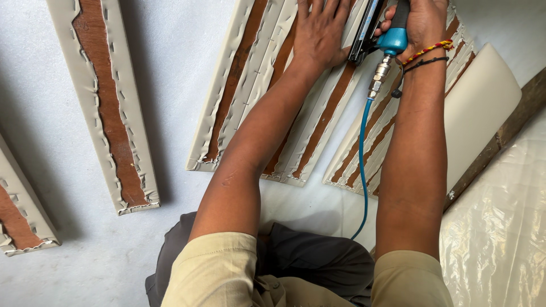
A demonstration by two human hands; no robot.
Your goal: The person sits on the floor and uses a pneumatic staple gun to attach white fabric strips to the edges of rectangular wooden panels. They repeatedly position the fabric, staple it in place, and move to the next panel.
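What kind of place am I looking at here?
Probably an upholstery workshop, with work done on the floor. The right hand grips a blue air stapler fed by a blue hose; the left hand presses on cream-covered wooden panels, their fabric stapled along the back edges.

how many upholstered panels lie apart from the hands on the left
2: one panel upper left, one panel cut off at the left edge. Others stack under the left hand; more may be hidden.
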